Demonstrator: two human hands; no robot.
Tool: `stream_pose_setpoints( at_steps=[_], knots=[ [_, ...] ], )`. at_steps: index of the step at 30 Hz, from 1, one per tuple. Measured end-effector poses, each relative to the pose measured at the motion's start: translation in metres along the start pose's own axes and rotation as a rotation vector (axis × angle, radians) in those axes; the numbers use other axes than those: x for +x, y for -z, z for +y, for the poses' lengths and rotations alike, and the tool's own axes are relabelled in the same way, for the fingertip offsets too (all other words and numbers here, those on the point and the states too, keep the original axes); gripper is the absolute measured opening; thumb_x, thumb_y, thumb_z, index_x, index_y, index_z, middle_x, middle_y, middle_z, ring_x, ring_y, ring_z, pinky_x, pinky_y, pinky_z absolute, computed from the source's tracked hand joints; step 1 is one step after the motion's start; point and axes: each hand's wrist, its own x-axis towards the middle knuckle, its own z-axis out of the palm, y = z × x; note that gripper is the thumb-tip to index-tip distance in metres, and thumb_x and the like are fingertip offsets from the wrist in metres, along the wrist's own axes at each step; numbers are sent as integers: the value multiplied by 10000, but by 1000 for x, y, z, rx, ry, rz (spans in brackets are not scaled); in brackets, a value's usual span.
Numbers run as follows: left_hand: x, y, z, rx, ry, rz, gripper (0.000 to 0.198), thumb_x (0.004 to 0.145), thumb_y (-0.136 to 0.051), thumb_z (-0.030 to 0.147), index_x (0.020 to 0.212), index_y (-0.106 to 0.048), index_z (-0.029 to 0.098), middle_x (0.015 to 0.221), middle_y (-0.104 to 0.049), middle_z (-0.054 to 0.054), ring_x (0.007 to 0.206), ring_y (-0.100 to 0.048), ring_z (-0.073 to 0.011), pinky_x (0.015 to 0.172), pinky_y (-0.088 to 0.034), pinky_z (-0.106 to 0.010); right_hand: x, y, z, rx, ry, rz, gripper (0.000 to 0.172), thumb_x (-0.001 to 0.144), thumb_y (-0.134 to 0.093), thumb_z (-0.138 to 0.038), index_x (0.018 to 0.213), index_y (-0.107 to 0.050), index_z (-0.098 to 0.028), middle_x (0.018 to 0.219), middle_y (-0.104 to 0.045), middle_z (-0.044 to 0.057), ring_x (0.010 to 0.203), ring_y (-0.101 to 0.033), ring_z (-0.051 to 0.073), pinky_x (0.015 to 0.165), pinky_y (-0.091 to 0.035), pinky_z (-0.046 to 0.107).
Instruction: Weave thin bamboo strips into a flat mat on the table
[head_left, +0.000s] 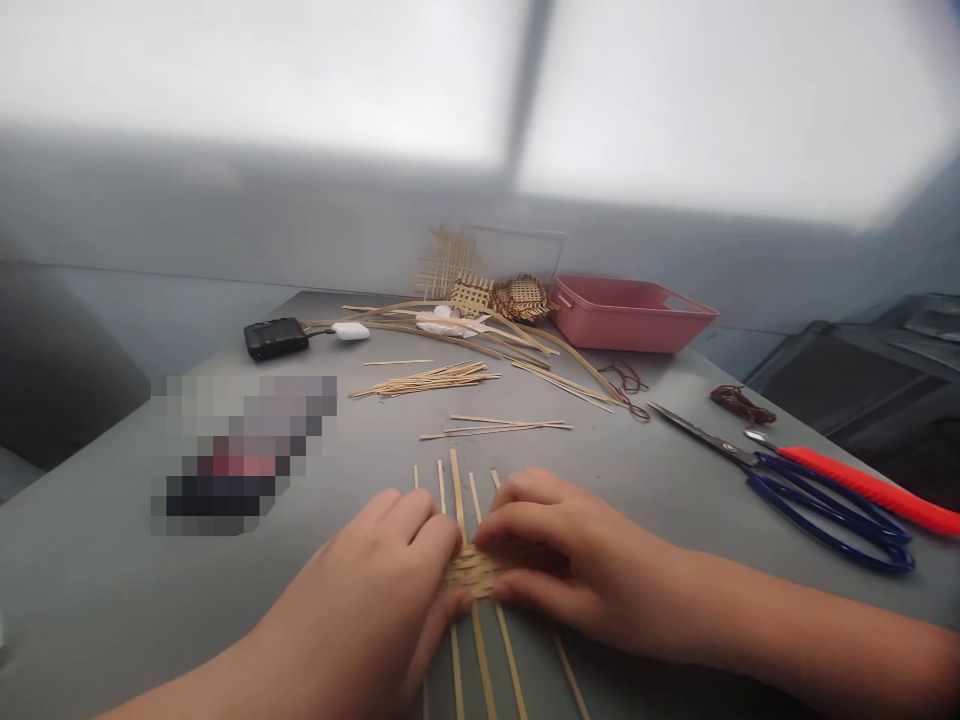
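A small piece of bamboo weaving [474, 572] lies on the grey table near its front. Several long strips run through it, sticking out toward the back and toward me. My left hand [394, 570] grips the weave's left side, fingers curled over it and thumb at the near edge. On the right side, my right hand [559, 555] holds the weave between thumb and fingers. Parts of the woven patch are hidden under both hands. Just beyond lie a few loose strips [499, 428], and behind them a bundle of thin strips [424, 379].
Scissors [750, 460] with blue handles and a red-handled tool [862, 485] lie at right, near dark cord [742, 404]. A pink basket [630, 315] and woven pieces [521, 297] stand at the back. A black device [275, 338] and a blurred-out object [247, 455] are at left.
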Motion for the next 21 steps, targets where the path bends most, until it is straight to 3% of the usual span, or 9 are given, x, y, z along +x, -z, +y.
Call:
stream_pose_setpoints(
  at_steps=[5, 11, 17, 21],
  knots=[
    [3, -2, 1, 62, -32, 14, 211, 955, -429, 129, 951, -628, 198, 1017, -618, -84, 949, -578, -285, 857, -512, -475, 0, 5, -5, -193, 116, -49, 200, 962, -501, -189, 1067, -666, -151, 981, -609, 82, 868, -544, 186, 824, -475, 313],
    [6, -5, 0, 153, -81, 29, 238, 946, -419, 102, 944, -641, 189, 990, -636, -94, 923, -580, -304, 839, -522, -518, 2, -1, -5, -513, 316, -57, 245, 980, -409, -118, 956, -653, -122, 875, -619, 83, 721, -457, 197, 713, -449, 342],
    [7, -9, -3, 187, -124, 94, 192, 943, -455, 126, 917, -633, 193, 951, -642, -79, 875, -593, -286, 801, -544, -491, 0, -5, -5, -481, 324, -30, 210, 940, -443, -59, 940, -646, -111, 877, -618, 88, 736, -465, 194, 738, -461, 323],
    [3, -17, -6, 318, -236, 247, 188, 886, -487, 78, 843, -626, 198, 857, -644, -55, 791, -598, -245, 740, -556, -397, 0, -7, -5, -480, 307, -1, 211, 931, -441, -56, 943, -646, -100, 869, -614, 92, 741, -472, 196, 756, -467, 334]
  ],
)
